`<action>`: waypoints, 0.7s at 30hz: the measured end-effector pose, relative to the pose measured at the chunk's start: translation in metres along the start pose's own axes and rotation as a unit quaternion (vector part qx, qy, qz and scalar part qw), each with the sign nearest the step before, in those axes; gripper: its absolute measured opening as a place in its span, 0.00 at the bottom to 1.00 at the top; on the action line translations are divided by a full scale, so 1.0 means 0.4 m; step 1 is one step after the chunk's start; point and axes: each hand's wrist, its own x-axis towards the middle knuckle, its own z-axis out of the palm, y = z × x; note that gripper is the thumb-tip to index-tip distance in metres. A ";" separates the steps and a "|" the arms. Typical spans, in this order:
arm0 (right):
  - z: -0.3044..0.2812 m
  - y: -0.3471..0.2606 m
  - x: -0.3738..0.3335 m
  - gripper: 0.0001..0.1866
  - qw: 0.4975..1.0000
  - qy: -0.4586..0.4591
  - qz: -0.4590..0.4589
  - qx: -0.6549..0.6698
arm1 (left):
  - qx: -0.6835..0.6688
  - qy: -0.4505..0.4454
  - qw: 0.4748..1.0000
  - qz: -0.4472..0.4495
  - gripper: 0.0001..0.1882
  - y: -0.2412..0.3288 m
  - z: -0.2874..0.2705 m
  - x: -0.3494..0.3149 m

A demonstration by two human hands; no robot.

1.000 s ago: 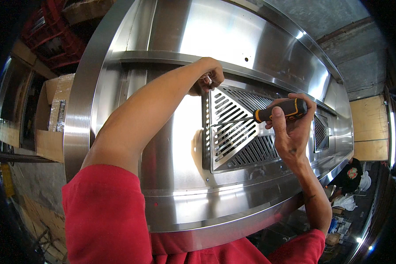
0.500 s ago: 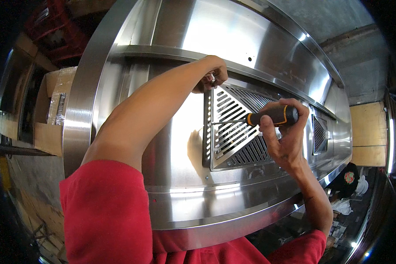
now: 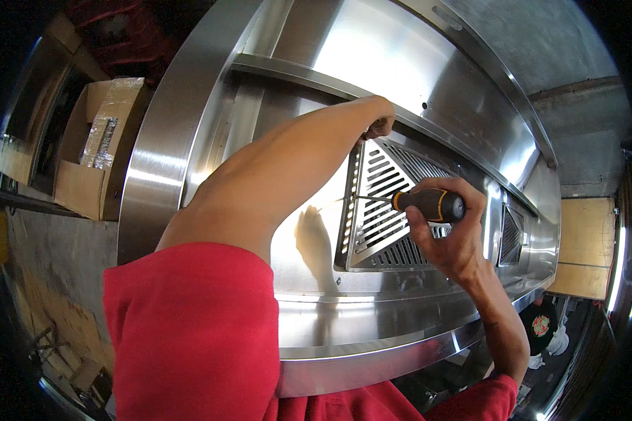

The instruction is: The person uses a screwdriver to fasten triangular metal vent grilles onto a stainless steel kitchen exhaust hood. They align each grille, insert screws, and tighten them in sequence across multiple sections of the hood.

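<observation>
I am looking up along my arms at a steel hood (image 3: 414,84). My left hand (image 3: 378,126) is reaching up to the top corner of a slotted grille (image 3: 379,210) set in the hood, its fingers curled in and pinching that corner; exactly what they are closing on I cannot tell, since the hand is hiding it. My right hand (image 3: 442,228) is wrapping tight around the black and orange handle of a screwdriver (image 3: 418,203), fingers pressed together around the grip. The screwdriver is lying nearly level, its thin shaft pointing toward my left and its tip touching the left edge of the grille, below my left hand. The grille is sitting between my two hands, and its slots are running in a triangular pattern.

My red sleeve (image 3: 189,330) is filling the lower part of the view below my left forearm. Beyond my right hand, a second grille (image 3: 510,235) is showing in the same hood. Well off past my left arm, an open cardboard box (image 3: 95,154) is standing on a shelf.
</observation>
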 end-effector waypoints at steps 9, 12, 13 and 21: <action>0.001 -0.030 0.006 0.37 0.988 -0.122 -0.086 -0.042 | -0.025 0.003 0.994 0.111 0.01 0.009 -0.035 -0.045; -0.002 -0.042 0.000 0.31 0.986 -0.154 -0.054 -0.037 | -0.040 0.019 0.993 0.105 0.02 0.023 -0.030 -0.070; 0.004 -0.038 -0.009 0.30 0.986 -0.153 -0.062 -0.025 | -0.045 0.025 0.993 0.104 0.04 0.025 -0.027 -0.078; 0.011 -0.066 -0.004 0.20 0.936 -0.219 -0.256 -0.099 | -0.063 0.063 0.995 0.042 0.08 0.036 -0.006 -0.092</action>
